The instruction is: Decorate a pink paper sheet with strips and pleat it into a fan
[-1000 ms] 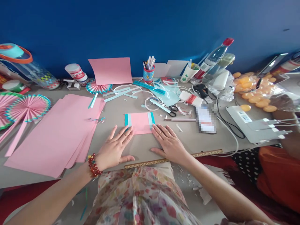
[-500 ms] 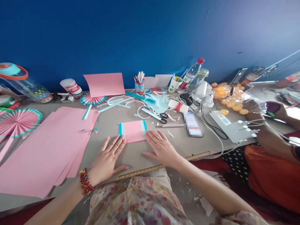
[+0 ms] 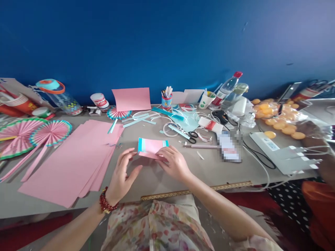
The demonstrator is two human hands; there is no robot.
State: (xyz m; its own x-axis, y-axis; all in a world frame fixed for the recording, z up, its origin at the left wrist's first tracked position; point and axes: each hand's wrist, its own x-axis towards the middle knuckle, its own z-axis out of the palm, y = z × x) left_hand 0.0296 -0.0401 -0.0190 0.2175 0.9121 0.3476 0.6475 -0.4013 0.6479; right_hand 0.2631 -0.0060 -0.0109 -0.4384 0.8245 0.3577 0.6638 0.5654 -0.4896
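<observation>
In front of me is a small pink paper (image 3: 151,146) with blue and pale strips along its two short sides. My right hand (image 3: 174,162) pinches its near edge at the right, and that edge is lifted and curved off the table. My left hand (image 3: 124,172) is beside the paper's left end, thumb and fingers apart, with nothing in it. A bead bracelet (image 3: 106,202) circles the left wrist. Beyond the paper lie black-handled scissors (image 3: 193,136) and a pinkish pen-like stick (image 3: 200,146).
Large pink sheets (image 3: 68,164) are stacked at the left beside pleated paper fans (image 3: 51,132). Blue paper strips (image 3: 167,113), a pen cup (image 3: 166,101) and a bottle (image 3: 225,91) stand or lie toward the wall. A phone (image 3: 229,146) and a power strip (image 3: 270,146) with cables are at the right.
Both hands were flat at the paper's near corners. The right hand has closed on the near edge and raised it; the left hand has come off the paper. The view has shifted left.
</observation>
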